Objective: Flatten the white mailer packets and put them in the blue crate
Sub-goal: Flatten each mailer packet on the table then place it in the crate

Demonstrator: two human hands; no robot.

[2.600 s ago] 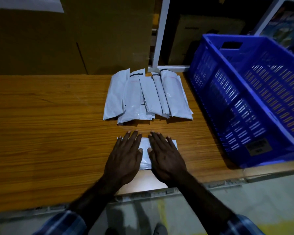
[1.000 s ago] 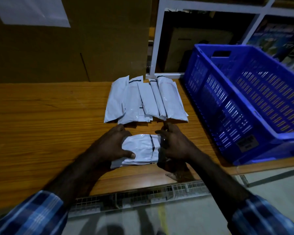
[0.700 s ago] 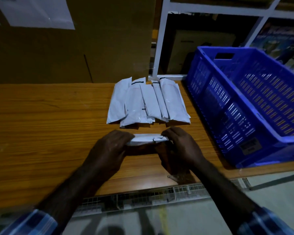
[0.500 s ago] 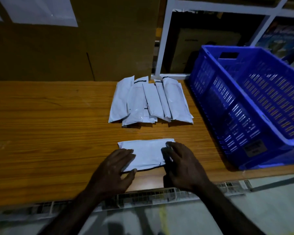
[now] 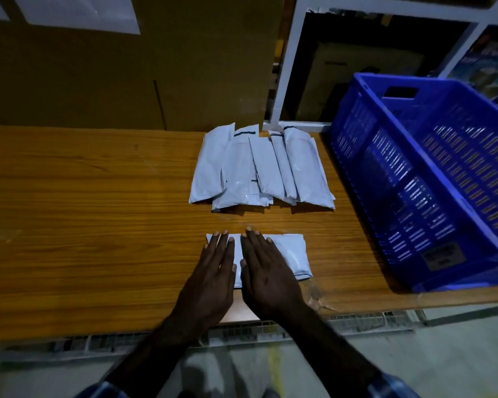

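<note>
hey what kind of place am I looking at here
Probably a warehouse packing station: white mailer packets piled on a wooden bench, a blue crate beside them, and shelving behind.

The single head-worn camera looks forward and steeply down from close above the wooden table (image 5: 98,225), its wide angle reaching the blue crate (image 5: 414,156) at right and the shelving behind.

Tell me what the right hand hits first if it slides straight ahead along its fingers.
The right hand lies flat on the packet, fingers pointing away. Going straight on, it would cross a bare strip of table, then probably meet the near edge of the packet pile.
</note>
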